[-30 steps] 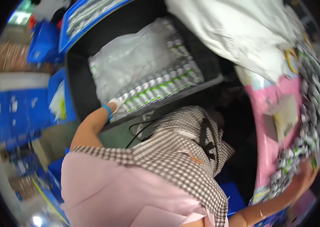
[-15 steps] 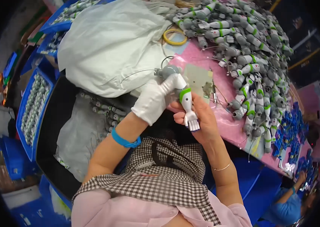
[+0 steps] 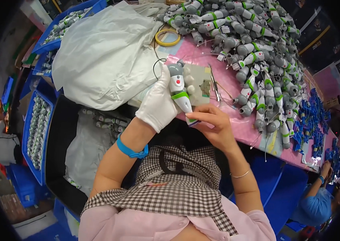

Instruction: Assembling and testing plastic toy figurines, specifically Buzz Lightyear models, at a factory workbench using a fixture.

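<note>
My left hand (image 3: 158,105), in a white glove, grips a toy figure's arm (image 3: 177,83) by its upper part. The arm is white with a grey rounded shoulder, a green band and a red dot facing up; its narrow end slants down to the right. At that lower end, the fingers of my bare right hand (image 3: 215,127) close on the small toy hand, which they partly cover. A thin dark cord (image 3: 155,68) loops beside the shoulder. Beyond the toy arm lies a pale flat plate (image 3: 197,72) with white round lumps on it.
Many similar toy arms (image 3: 254,56) are heaped on the pink-covered table (image 3: 230,116). Tweezers (image 3: 214,82) and a yellow tape roll (image 3: 167,37) lie nearer. White sheeting (image 3: 101,60) covers the left; a black bin (image 3: 59,160) and blue trays (image 3: 28,136) stand beyond. A co-worker (image 3: 316,201) sits lower right.
The toy arm has turned over, so its red dot now shows, and its lower end has moved left. My right hand has shifted from around its lower part to its tip.
</note>
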The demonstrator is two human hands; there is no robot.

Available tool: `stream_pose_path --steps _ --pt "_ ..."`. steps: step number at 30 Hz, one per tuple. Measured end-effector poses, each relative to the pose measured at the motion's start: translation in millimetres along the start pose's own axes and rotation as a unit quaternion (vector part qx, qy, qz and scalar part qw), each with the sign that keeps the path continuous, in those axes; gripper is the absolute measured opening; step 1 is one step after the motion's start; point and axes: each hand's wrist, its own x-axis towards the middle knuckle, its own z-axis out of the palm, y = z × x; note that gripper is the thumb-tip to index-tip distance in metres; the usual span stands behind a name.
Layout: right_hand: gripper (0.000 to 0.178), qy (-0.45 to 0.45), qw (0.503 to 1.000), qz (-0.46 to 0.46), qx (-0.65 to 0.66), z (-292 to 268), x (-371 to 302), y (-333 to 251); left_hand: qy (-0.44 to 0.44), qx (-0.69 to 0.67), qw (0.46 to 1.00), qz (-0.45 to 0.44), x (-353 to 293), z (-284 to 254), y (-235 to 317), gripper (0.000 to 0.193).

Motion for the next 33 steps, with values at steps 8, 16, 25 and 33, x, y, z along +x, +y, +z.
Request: stream_pose_path --steps 8,16,25,33 --pt "0.038 0.141 0.869 0.309 0.36 -44 37 -8 0.012 0.102 0.989 -0.106 -17 2 -16 0.067" --pt "0.027 0.296 0.763 0.234 0.525 -30 26 -5 0.054 0.084 0.981 -0.168 -37 -9 -36 0.074" --pt "0.025 0.166 0.889 0.302 0.302 -51 21 24 0.101 0.516 0.843 -0.112 -50 1 -50 0.035" --pt "0.022 -0.012 0.965 0.236 -0.116 -60 46 53 0.09 0.348 0.933 0.001 -25 0 -38 0.033"
